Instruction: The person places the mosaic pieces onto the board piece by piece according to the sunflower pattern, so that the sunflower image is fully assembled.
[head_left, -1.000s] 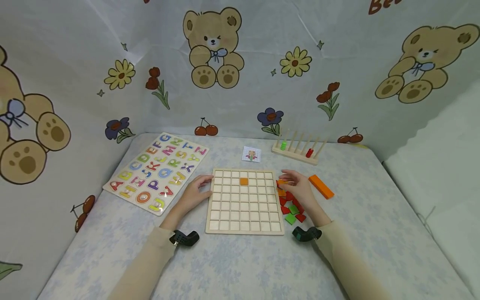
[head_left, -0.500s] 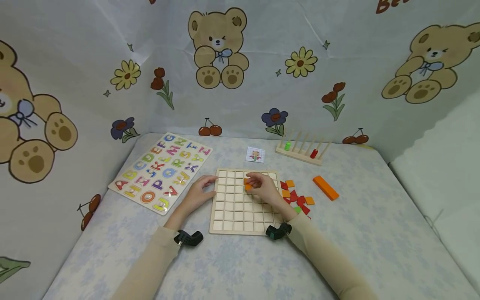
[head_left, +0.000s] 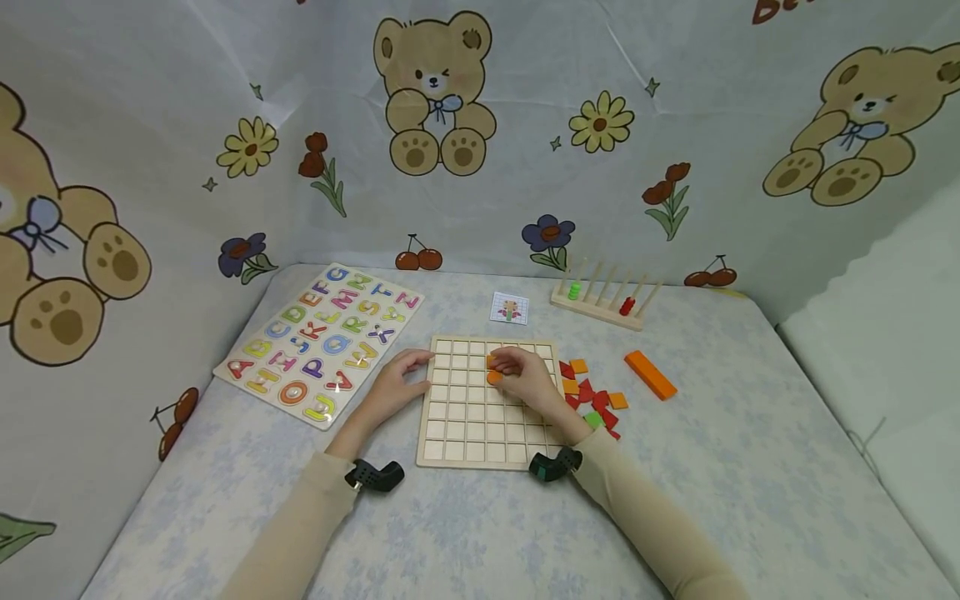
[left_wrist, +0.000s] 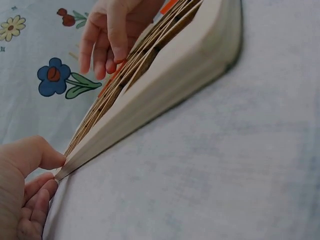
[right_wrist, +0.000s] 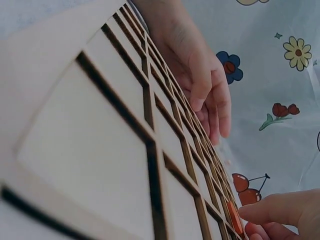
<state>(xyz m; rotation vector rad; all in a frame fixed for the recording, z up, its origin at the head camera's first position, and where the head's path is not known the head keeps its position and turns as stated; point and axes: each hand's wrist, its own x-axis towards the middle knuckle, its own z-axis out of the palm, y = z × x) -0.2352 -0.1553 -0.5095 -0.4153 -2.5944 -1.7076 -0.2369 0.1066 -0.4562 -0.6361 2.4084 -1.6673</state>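
five orange tiles [head_left: 618, 401], one green tile [head_left: 593, 419]

one left hand [head_left: 393, 387] and one right hand [head_left: 531, 382] are in view. two orange tiles show over the one grid board [head_left: 454, 430], three lie to its right. the red tiles [head_left: 601, 400] overlap too much to count. there is one letter board [head_left: 318, 346], one picture card [head_left: 509, 308], one peg rack [head_left: 596, 312], one orange bar [head_left: 650, 375] and three printed bears [head_left: 433, 71].

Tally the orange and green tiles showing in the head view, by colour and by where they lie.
Orange tiles on the grid board, by the right hand: 2
Loose orange tiles right of the board: 3
Green tile, loose: 1
Total: 6 showing
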